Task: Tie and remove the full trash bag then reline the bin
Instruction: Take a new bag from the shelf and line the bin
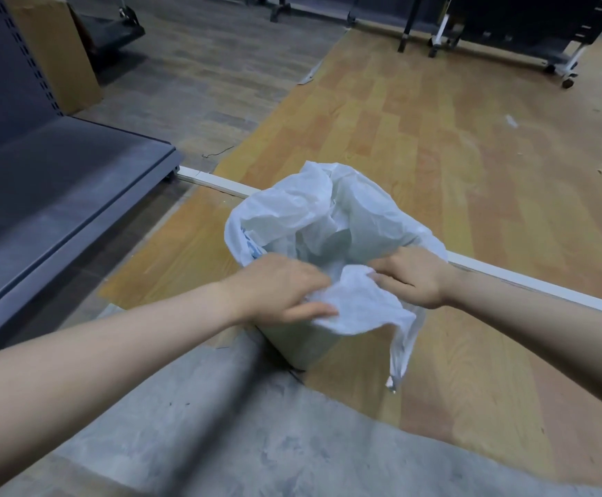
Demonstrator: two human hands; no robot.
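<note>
Both hands, left hand [281,286] at nine o'clock and right hand [412,279] at three, pinch the white trash bag [303,213] over the bin [301,344] rim.

The floor [453,145] is covered with wood-pattern sheet, with bare grey concrete [220,425] near the camera. On it stands a small bin [303,347] lined with a white plastic bag [292,209]. A white strip [529,281] lies across the floor behind the bin. At the left a dark grey shelf base [59,195] stands on the floor.
</note>
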